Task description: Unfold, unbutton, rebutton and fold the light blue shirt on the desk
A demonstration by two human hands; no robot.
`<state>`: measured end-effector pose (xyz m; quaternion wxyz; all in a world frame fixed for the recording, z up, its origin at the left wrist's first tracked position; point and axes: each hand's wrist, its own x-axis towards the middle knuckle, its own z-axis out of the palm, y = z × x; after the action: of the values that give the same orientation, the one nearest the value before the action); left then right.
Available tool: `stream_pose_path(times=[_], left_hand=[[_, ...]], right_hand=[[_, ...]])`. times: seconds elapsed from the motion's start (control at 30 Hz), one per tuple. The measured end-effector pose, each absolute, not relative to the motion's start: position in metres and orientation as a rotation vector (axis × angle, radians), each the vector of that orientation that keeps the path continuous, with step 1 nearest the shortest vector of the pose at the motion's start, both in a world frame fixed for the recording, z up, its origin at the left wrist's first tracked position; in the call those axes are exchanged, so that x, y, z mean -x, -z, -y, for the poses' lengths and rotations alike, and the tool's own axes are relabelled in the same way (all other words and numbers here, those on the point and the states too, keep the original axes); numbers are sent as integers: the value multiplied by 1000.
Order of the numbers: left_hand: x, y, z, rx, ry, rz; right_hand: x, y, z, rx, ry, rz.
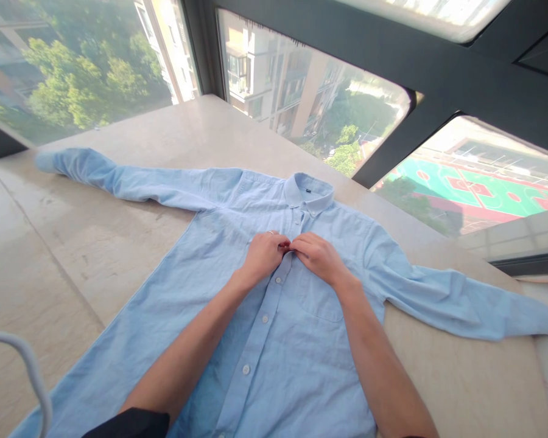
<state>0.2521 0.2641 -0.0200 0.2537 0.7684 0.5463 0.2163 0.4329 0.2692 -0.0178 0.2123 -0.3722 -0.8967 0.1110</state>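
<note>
A light blue button-up shirt [319, 304] lies spread on a pale stone surface, collar [309, 193] pointing away and both sleeves stretched outward. My left hand [265, 254] and my right hand [318, 255] meet at the front placket below the collar. The fingers of both are closed in a pinch on the placket edge, fingertips touching or nearly so. Whatever button lies between them is hidden. Lower on the placket, white buttons [265, 319] show in a row. The chest pocket is beside my right wrist.
The pale stone surface [41, 243] reaches back to dark-framed windows [374, 55]. Through the glass are trees, buildings and a sports court. A grey-white curved tube or cable [30, 365] stands at the lower left.
</note>
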Motion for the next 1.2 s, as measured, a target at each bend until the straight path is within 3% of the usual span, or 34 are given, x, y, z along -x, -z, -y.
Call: stream_pose_path(times=[1.2], left_hand=[[-250,24,-269,-1363,-874,-1321]], right_hand=[[-438,37,-268,806,-272,2167]])
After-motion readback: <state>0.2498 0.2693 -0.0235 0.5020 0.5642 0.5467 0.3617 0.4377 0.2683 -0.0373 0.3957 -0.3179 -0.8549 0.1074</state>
